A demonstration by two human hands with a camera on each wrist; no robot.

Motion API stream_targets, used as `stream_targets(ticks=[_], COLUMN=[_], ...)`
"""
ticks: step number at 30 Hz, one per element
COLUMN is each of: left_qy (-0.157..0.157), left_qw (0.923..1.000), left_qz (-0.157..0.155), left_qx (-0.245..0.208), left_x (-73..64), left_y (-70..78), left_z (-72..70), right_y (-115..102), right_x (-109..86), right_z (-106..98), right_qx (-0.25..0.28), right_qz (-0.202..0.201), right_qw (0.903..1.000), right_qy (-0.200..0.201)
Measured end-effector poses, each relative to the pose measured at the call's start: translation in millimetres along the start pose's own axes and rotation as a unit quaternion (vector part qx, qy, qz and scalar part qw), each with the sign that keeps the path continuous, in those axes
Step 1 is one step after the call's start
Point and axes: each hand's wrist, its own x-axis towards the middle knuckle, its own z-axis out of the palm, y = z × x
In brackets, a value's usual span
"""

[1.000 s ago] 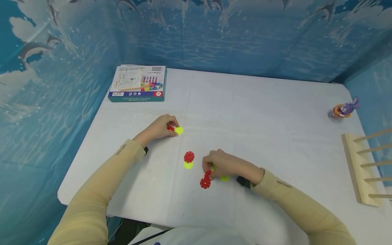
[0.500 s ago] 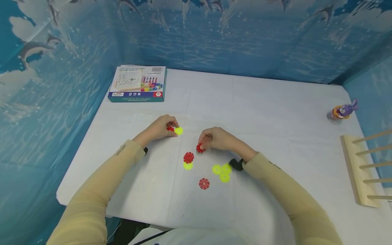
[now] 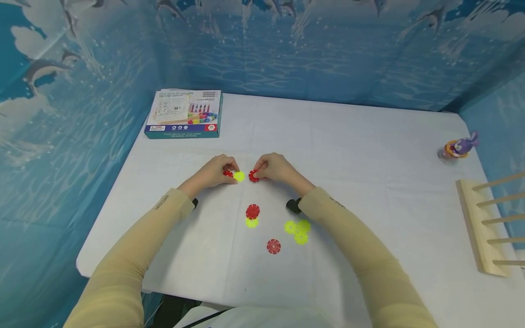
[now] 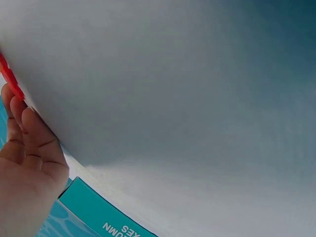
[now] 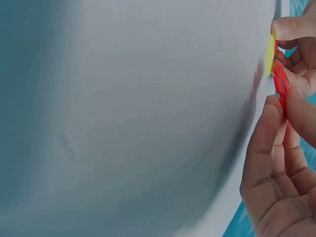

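Observation:
My left hand [image 3: 215, 171] holds a yellow snowflake disc [image 3: 239, 176] together with a red snowflake disc [image 3: 227, 173], partly hidden by the fingers. Just to its right, my right hand [image 3: 277, 168] pinches another red snowflake disc [image 3: 252, 177] between thumb and fingertips. That disc [image 5: 281, 85] stands edge-on in the right wrist view, close by the yellow one [image 5: 269, 55]. Nearer the body, a red disc [image 3: 252, 211] overlaps a yellow one [image 3: 252, 223] on the white table. In the left wrist view, only a red edge [image 4: 11, 78] shows beyond my fingers.
Several yellow discs [image 3: 301, 231] lie grouped below the right wrist, with a single red disc [image 3: 274, 246] to their left. A flat toy box [image 3: 183, 114] sits at the back left. At the right are a purple figurine [image 3: 461, 146] and a wooden peg rack [image 3: 484, 228].
My right hand has picked up a red disc near the yellow group and carried it up and left, beside the left hand's discs. The left hand has stayed in place.

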Motion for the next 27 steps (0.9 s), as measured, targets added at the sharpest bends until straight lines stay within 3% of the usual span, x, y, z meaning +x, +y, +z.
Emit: stream_targets(ticks=[12,27], left_qy=[0.003,0.003], left_qw=[1.0000,0.9999], left_qz=[0.008,0.010], left_qx=[-0.006,-0.003], left_x=[2.0,1.2], left_y=[-1.6,-1.5], left_z=[1.2,0.1], right_y=[-12,-21], right_x=[14.9,11.8], right_z=[12,19], right_qx=[-0.053,-0.100], right_qz=[0.041,0.044], right_qw=[0.9977,0.9932], right_qy=[0.010,0.040])
